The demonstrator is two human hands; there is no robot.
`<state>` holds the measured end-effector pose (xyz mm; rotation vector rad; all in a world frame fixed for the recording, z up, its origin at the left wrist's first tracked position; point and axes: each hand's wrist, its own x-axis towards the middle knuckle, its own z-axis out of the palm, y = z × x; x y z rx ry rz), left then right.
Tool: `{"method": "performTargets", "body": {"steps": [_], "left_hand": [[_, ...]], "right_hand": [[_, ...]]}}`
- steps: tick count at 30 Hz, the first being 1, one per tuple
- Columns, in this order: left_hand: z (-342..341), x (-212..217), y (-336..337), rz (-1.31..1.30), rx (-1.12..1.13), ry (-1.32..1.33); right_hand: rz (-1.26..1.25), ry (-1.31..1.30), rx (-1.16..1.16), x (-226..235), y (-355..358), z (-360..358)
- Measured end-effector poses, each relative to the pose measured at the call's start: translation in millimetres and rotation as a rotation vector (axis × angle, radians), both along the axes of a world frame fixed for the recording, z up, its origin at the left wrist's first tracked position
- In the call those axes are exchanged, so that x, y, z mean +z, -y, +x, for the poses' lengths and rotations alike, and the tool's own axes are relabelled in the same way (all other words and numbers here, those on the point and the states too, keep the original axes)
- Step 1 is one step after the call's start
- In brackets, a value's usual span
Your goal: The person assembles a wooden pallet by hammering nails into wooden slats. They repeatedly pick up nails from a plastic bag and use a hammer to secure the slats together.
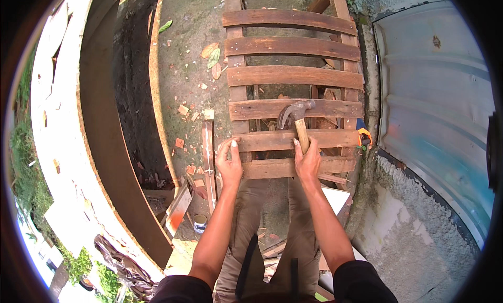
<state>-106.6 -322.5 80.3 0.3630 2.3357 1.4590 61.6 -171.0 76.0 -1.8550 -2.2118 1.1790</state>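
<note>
A slatted wooden frame (293,75) lies in front of me, with several brown slats fixed across two long rails. My right hand (307,161) is closed round the wooden handle of a claw hammer (301,126). The hammer's metal head points away from me and lies over the slats. At the left end of the second-nearest slat (293,141), my left hand (229,161) is closed with thumb and fingertips on the wood. Whether a small nail is also between those fingers is too fine to see. The nearest slat (283,168) lies between my wrists.
An orange and dark blue tool handle (363,135) sits by the frame's right side. Left of my arm are an upright timber (208,161) and a small tin (200,223). Wood chips (183,110) litter the ground. A metal sheet (435,88) borders the right, a pale wall edge (60,119) the left.
</note>
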Motion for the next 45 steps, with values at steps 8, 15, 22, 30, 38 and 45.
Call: {"method": "performTargets", "body": {"steps": [8,15,22,30,38,45], "left_hand": [[29,33,38,0.061,0.116,0.124],[16,115,87,0.293,0.343,0.250],[20,217,197,0.631,0.698,0.131],[87,296,362,0.636,1.207,-0.090],[139,317,487,0.466,1.401,-0.197],[185,340,593,0.042,1.623,-0.436]], "right_hand": [[0.213,0.022,0.275,-5,45,3],[0.253,-0.081,0.585,61,15,-41],[0.088,-0.293,0.771,111,31,-86],[-0.218,-0.357,1.090,187,194,-126],[-0.445,-0.664,1.304,258,417,-128],[-0.683,-0.783,1.450,319,575,-101]]}}
